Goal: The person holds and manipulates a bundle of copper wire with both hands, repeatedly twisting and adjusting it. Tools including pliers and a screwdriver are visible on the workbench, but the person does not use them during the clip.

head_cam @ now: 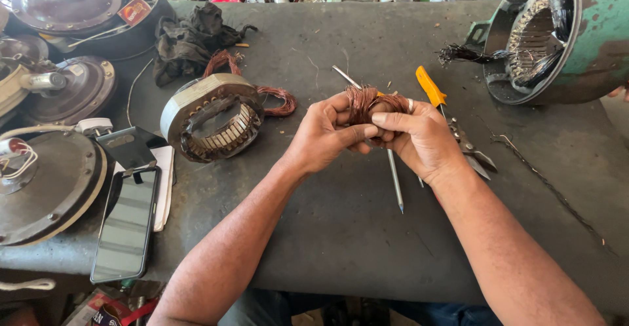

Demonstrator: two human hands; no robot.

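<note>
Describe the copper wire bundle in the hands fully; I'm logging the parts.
The copper wire bundle is a small coil of thin reddish-brown strands, looped and slightly frayed. It is held above the dark table, gripped between the left hand and the right hand, whose fingers wrap its lower part and hide it.

Single head-worn view, no second camera to overlap with. It looks steeply down and forward over the dark workbench (pixel 341 221), close in: both forearms enter from the bottom edge, the left hand (pixel 324 136) and right hand (pixel 422 139) meet near frame centre. The bench's far edge and clutter sit along the top.
</note>
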